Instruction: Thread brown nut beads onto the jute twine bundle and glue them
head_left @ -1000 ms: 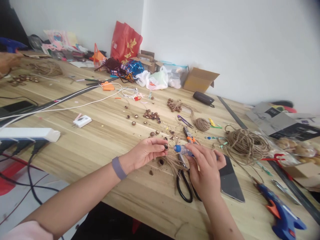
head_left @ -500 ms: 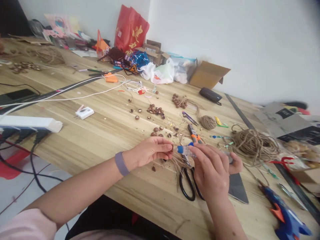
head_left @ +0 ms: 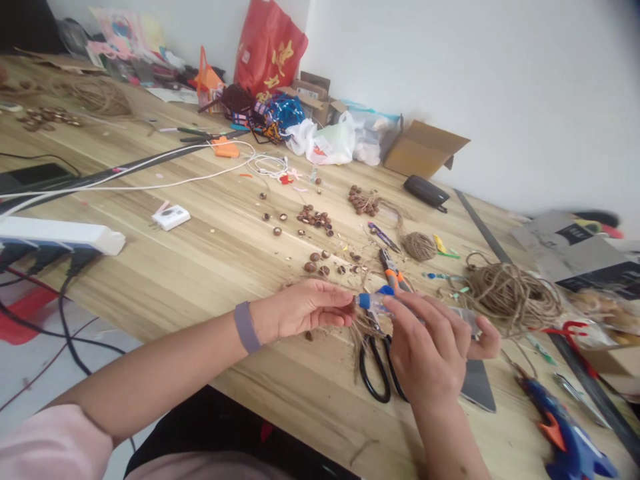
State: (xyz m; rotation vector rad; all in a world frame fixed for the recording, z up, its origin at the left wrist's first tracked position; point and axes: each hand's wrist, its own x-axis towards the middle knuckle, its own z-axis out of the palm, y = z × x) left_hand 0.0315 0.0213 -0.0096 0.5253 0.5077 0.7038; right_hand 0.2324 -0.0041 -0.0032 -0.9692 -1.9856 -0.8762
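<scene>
My left hand [head_left: 305,308] pinches a small brown bead [head_left: 349,310] between thumb and fingertips, just above the wooden table [head_left: 210,267]. Wrapped in my right hand [head_left: 430,340] is a small clear glue bottle with a blue nozzle [head_left: 373,301]. The nozzle points left and almost touches the bead. Under both hands lie loose jute strands [head_left: 363,327] and black-handled scissors [head_left: 375,373]. More brown beads [head_left: 315,217] are scattered on the table beyond my left hand.
A tangle of jute twine [head_left: 505,293] and a small twine ball [head_left: 418,245] lie to the right. A blue glue gun [head_left: 565,427] sits near the right front edge, a dark tablet [head_left: 477,383] under my right hand. White power strip [head_left: 60,235] and cables at left; bags and boxes along the wall.
The view has shifted a little, so the table and hands sit lower and further right. The bottle's nozzle has come closer to the bead in my left hand.
</scene>
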